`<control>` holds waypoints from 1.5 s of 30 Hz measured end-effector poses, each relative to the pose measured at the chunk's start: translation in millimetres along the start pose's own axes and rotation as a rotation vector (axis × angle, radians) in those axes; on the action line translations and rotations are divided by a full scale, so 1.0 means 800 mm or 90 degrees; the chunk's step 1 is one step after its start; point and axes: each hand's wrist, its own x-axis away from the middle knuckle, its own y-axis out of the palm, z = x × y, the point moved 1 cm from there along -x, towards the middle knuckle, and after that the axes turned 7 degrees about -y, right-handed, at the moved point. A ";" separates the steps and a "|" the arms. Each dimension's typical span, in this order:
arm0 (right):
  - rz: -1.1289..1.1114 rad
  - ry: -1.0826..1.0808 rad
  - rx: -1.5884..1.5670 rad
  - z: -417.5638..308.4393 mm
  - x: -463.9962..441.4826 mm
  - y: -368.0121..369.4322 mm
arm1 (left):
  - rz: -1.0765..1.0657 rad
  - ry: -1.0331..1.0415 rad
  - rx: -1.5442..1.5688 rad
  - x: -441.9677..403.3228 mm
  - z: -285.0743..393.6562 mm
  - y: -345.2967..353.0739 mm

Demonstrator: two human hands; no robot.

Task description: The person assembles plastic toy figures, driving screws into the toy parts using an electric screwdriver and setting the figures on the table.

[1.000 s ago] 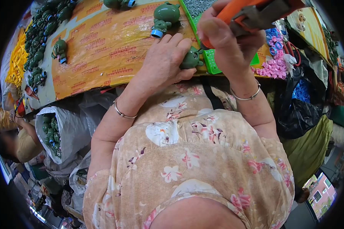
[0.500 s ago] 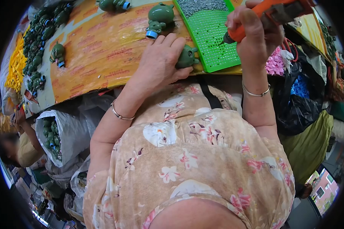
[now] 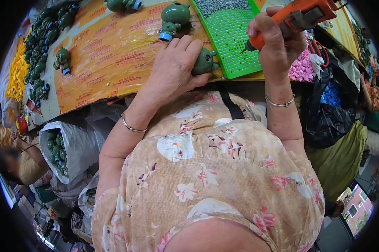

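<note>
My left hand [image 3: 175, 63] is closed round a green toy figure [image 3: 205, 62] near the table's front edge; part of the figure is hidden under the fingers. Just beyond the knuckles stands another green figure [image 3: 175, 14] with a blue ring. My right hand [image 3: 277, 42] grips an orange electric screwdriver [image 3: 294, 17], its dark tip pointing left over a green perforated tray [image 3: 238, 46]. Small grey screws [image 3: 217, 6] fill the tray's far end.
Green figures [image 3: 40, 42] are heaped at the table's left, by yellow pieces [image 3: 17, 75]. Pink parts [image 3: 302, 69] and a black bag [image 3: 330, 109] are at the right. A white sack [image 3: 69, 147] of green figures hangs at lower left, beside another person [image 3: 27, 164].
My right hand with the screwdriver has moved right from near the held figure, uncovering the tray, then slightly back left. My left hand has stayed on the figure, shifting only slightly.
</note>
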 end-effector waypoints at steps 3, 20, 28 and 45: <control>-0.003 -0.010 0.002 -0.002 0.001 0.001 | 0.001 -0.003 0.002 0.000 0.000 0.000; -0.019 -0.028 0.025 -0.015 -0.008 0.004 | 0.016 0.003 -0.010 0.002 0.002 0.000; 0.023 0.040 -0.094 -0.054 -0.013 0.053 | 0.035 -0.002 -0.025 0.003 0.002 0.004; -0.073 0.058 -0.150 -0.036 0.011 0.069 | 0.064 0.022 0.007 0.002 -0.003 0.008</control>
